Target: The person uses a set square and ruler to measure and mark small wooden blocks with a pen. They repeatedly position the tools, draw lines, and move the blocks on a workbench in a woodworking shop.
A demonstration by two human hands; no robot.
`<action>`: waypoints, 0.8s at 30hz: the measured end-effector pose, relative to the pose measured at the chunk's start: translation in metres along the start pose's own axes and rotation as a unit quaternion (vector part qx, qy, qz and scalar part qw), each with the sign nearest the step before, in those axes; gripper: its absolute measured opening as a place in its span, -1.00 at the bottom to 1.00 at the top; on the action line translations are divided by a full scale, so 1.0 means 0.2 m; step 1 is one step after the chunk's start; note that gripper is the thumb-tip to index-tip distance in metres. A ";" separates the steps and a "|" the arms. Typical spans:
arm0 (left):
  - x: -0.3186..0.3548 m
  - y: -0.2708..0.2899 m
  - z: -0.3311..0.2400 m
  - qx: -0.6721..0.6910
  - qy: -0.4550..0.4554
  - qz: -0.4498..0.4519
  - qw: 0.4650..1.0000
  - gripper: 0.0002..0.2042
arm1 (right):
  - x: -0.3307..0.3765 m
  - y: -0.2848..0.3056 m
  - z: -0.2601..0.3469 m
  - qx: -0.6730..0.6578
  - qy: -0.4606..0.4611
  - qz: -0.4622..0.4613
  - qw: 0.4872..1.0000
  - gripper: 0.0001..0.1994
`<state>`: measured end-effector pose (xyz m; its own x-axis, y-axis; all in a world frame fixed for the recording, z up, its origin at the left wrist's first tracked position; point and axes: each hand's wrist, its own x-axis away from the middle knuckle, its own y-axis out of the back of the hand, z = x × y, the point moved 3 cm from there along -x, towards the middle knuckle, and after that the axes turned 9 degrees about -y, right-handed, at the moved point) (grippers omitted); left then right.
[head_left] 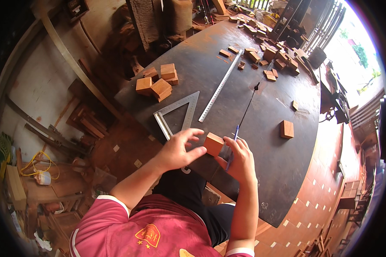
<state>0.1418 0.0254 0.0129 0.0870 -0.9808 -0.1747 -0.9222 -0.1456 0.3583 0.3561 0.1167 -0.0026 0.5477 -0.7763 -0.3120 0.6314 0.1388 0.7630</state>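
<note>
A reddish wooden block [214, 144] stands near the front edge of the dark table, between my two hands. My left hand [179, 150] is open at its left side, fingers apart and the thumb tip close to the wood; whether it touches, I cannot tell. My right hand [240, 159] is closed round a blue pen [233, 150], which is tilted upright, and its fingertips are at the block's right side. Just beyond my left hand lies a metal triangle square [191, 107]. A long steel ruler [221, 85] lies further in on the table.
Several wooden blocks [161, 88] are grouped at the table's left edge. A single block [287, 129] sits on the right. Many offcuts [270, 53] are heaped at the far end of the dark table [278, 171]. A thin dark rod [248, 106] lies beyond my right hand.
</note>
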 end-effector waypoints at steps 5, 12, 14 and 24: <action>-0.03 0.28 0.10 -0.183 -0.033 -0.146 0.972 -0.58 | 0.00 0.01 -0.01 0.042 -0.040 0.016 0.998 -0.40; 0.04 0.52 0.23 -0.299 -0.033 -0.198 0.933 -0.61 | 0.00 0.02 -0.02 0.031 -0.049 0.003 0.998 -0.50; 0.04 0.55 0.29 -0.312 -0.032 -0.195 0.929 -0.59 | 0.00 0.02 -0.02 0.023 -0.050 0.001 0.998 -0.51; -0.02 0.51 0.37 -0.337 0.036 -0.139 0.931 -0.37 | 0.00 -0.02 -0.01 0.056 -0.057 -0.013 0.997 -0.48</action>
<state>0.0192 0.0248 -0.0165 0.3342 -0.8954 -0.2942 -0.4171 -0.4205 0.8058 0.3550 0.1166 -0.0061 0.4612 -0.8449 -0.2711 0.5763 0.0529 0.8155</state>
